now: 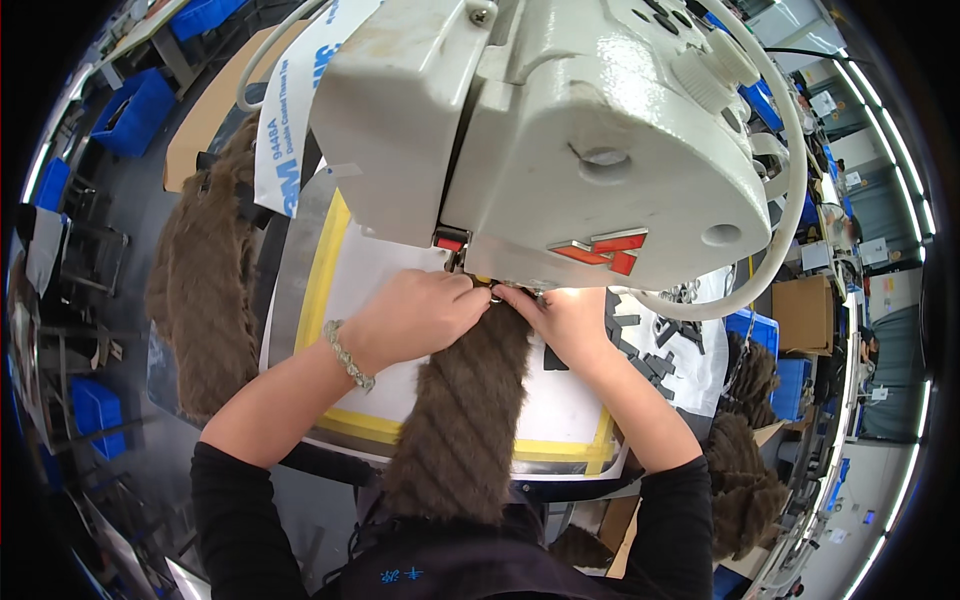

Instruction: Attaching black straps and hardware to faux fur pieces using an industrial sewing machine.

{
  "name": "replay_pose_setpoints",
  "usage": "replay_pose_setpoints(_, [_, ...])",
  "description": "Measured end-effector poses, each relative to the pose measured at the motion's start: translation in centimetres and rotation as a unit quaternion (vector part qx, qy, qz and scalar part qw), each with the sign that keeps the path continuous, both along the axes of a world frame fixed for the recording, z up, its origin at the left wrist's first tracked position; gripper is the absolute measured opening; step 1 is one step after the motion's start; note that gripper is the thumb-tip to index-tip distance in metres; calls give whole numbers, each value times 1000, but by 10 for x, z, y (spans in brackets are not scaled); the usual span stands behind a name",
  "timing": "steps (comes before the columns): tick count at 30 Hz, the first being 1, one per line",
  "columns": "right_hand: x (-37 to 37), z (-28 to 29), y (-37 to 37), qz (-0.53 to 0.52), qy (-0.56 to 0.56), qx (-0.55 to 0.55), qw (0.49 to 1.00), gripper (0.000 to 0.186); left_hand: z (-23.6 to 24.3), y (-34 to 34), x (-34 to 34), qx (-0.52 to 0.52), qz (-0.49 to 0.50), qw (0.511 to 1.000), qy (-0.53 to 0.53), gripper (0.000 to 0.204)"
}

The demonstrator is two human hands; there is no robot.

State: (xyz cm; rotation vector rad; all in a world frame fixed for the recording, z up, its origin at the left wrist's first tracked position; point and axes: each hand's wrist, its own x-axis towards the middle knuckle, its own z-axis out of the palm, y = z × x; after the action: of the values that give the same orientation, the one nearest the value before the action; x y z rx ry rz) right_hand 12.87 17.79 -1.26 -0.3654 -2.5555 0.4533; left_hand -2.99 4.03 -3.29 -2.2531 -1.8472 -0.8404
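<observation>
A brown fur strip (pixel 460 410) runs from beneath the needle area of a white sewing machine (pixel 620 170) down toward my lap, over a white work plate edged with yellow tape (pixel 540 440). My left hand (pixel 430 310) is closed on the strip's top end just below the presser foot (pixel 455 262), a braided bracelet on its wrist. My right hand (pixel 560 330) pinches the same end from the right, its thumb near a small metal ring (pixel 495 297). The fingertips and the needle point are partly hidden.
Fur pieces lie at the left (pixel 200 290) and right (pixel 745 480). Dark tabs (pixel 650 360) lie on the plate's right side. A white cable (pixel 780 250) loops round the machine. Blue bins (pixel 130 110), cardboard boxes (pixel 800 315) and benches surround the station.
</observation>
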Motion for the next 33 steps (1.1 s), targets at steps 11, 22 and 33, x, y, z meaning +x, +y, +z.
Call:
replay_pose_setpoints(11, [9, -8, 18, 77, -12, -30, 996, 16, 5, -11, 18, -12, 37, 989, 142, 40])
replay_pose_setpoints(22, [13, -13, 35, 160, -27, 55, 985, 13, 11, -14, 31, -75, 68, 987, 127, 47])
replay_pose_setpoints(33, [12, -8, 37, 169, -21, 53, 984, 18, 7, -13, 29, -75, 54, 991, 99, 50])
